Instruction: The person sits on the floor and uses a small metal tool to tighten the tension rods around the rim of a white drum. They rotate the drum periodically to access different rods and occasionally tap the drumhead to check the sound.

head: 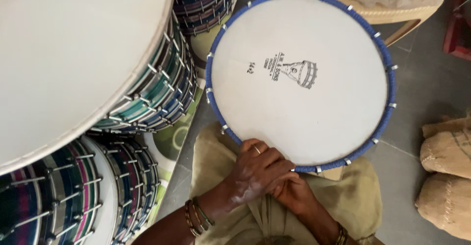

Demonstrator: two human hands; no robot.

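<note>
Two hands meet at the near rim of a round white drum (299,78) with blue edging: left hand (257,171) closed over the rim, right hand (293,192) tucked beneath, its grasp hidden.

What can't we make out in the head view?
- Right hand: mostly covered by the left hand; grip unreadable.
- Drum rim under the hands: hidden, so any tool there is unseen.
- Drum shell: behind its white head.
- Big drum: cut off by the top and left edges.
</note>
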